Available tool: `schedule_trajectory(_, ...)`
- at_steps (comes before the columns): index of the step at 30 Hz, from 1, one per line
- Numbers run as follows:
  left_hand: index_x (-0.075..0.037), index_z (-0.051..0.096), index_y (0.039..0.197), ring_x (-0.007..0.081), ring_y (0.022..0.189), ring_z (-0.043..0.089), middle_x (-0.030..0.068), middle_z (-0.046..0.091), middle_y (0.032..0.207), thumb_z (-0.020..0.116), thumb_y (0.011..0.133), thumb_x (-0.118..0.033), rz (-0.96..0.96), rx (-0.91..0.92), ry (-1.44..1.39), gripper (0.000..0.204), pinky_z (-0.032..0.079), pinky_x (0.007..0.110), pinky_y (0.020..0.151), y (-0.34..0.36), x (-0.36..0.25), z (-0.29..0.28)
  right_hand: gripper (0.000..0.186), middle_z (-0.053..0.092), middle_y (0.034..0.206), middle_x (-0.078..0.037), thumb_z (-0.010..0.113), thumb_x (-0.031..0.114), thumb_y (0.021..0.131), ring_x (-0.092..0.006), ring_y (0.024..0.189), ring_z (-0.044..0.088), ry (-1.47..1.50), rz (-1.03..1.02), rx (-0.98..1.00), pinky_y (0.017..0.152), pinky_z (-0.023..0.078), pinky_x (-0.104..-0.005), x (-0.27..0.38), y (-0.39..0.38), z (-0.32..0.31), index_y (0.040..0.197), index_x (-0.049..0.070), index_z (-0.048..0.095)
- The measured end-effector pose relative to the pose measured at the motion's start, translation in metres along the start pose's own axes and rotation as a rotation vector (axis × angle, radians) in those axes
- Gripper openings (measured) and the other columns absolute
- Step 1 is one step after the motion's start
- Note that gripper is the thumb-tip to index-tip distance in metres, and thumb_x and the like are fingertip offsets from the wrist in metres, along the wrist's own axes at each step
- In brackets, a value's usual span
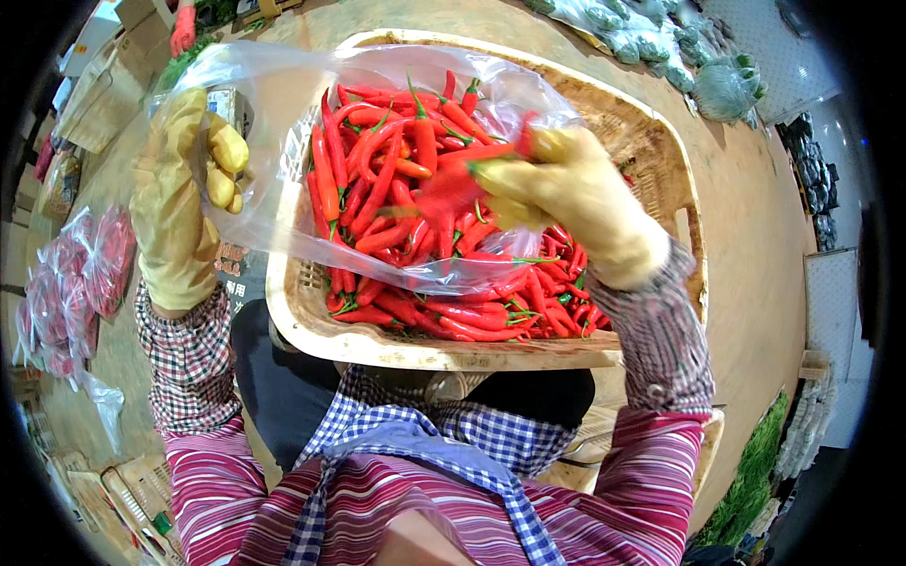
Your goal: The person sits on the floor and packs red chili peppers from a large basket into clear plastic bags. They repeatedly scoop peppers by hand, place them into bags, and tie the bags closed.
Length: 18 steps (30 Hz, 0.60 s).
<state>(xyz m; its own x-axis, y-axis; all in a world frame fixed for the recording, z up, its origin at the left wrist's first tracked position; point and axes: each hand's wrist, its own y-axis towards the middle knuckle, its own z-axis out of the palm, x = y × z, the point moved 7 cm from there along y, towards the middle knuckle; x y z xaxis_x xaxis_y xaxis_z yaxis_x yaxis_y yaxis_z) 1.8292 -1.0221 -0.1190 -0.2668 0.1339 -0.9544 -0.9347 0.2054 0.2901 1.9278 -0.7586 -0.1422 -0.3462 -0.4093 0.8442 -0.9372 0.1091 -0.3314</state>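
Observation:
My left hand (184,179), in a yellow rubber glove, is closed on the edge of a clear plastic bag (274,189) at the left. The bag stretches rightward across a cream plastic basket (444,354) heaped with red chili peppers (472,325). Many chilies (377,179) lie within the bag's outline; which are inside and which show through I cannot tell. Above the heap, my right hand (576,193), gloved the same way, grips a few red chilies (458,189), smeared by motion. Its fingertips are partly blurred.
Filled bags of red produce (80,283) lie on the floor at left. At the upper right are bagged greens (727,87), at the lower right a pile of leafy greens (750,472). Another person's red-gloved hand (183,30) shows at the upper left.

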Motion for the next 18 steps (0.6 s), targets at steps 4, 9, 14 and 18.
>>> schedule_trajectory(4, 0.001, 0.055, 0.104, 0.0056, 0.045, 0.044, 0.0039, 0.054, 0.066, 0.047, 0.089, -0.031, 0.009, 0.08, 0.03, 0.036, 0.035, 0.016, 0.038, 0.004, -0.012, 0.028, 0.026, 0.062, 0.068, -0.007, 0.064, 0.024, 0.077, -0.0118, 0.059, 0.056, 0.018, -0.331, -0.256, 0.054, 0.045, -0.0255, 0.0, 0.032, -0.011, 0.074, -0.001, 0.062)
schedule_trajectory(9, 0.002, 0.057, 0.096, 0.0023, 0.039, 0.033, -0.0021, 0.046, 0.058, 0.047, 0.09, -0.031, -0.058, -0.017, 0.07, 0.034, 0.026, 0.016, 0.034, 0.001, -0.007, 0.017, 0.039, 0.063, 0.08, -0.019, 0.062, 0.04, 0.076, -0.0291, 0.078, 0.062, -0.448, 0.024, -0.403, 0.068, 0.048, -0.0368, -0.057, 0.016, -0.079, 0.085, 0.002, 0.065)
schedule_trajectory(14, -0.001, 0.052, 0.11, 0.0002, 0.046, 0.035, -0.0022, 0.048, 0.067, 0.044, 0.091, -0.025, 0.137, 0.23, 0.283, 0.032, 0.026, 0.015, 0.038, 0.02, -0.032, 0.061, 0.047, 0.061, 0.084, -0.021, 0.066, 0.043, 0.069, -0.0358, 0.085, 0.058, -0.876, 0.064, -0.467, 0.075, 0.046, -0.042, -0.124, 0.029, -0.042, 0.089, 0.001, 0.058)
schedule_trajectory(18, -0.001, 0.054, 0.094, 0.0053, 0.045, 0.044, -0.0011, 0.049, 0.059, 0.043, 0.09, -0.018, -0.004, 0.431, 0.007, 0.02, 0.038, 0.019, 0.039, 0.076, -0.095, 0.098, 0.022, 0.062, 0.084, -0.018, 0.054, 0.018, 0.076, -0.0315, 0.081, 0.061, -0.759, 0.069, -0.792, 0.072, 0.047, -0.0385, -0.165, 0.001, -0.154, 0.09, 0.003, 0.061)
